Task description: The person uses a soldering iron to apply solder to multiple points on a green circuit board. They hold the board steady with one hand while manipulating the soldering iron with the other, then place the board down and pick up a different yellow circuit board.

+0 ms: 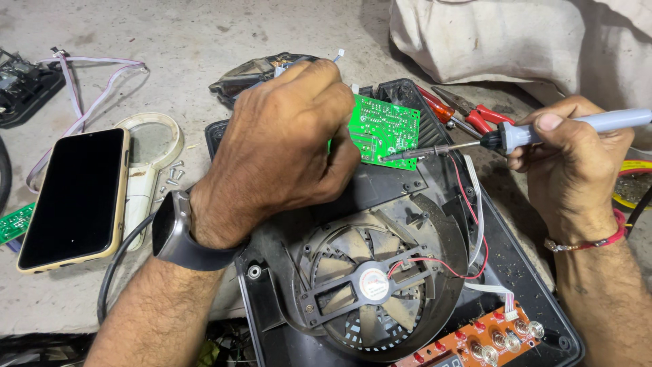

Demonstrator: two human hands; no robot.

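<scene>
i had my left hand curled tight over the left edge of the green circuit board, fingers closed on it and propping it tilted above the black plastic housing; the board sat at about twelve o'clock from the round fan in that housing. my right hand was closed around the grey handle of the soldering iron, coming in from three o'clock, and its tip touched the board's lower right edge. a red wire ran from near the tip down towards the fan hub. at five o'clock from the fan lay an orange control board with a row of buttons. red-handled pliers rested just behind the iron. at nine o'clock from my left hand a dark phone lay face up on the concrete floor, beside a white magnifying glass. a black watch was on my left wrist.
</scene>
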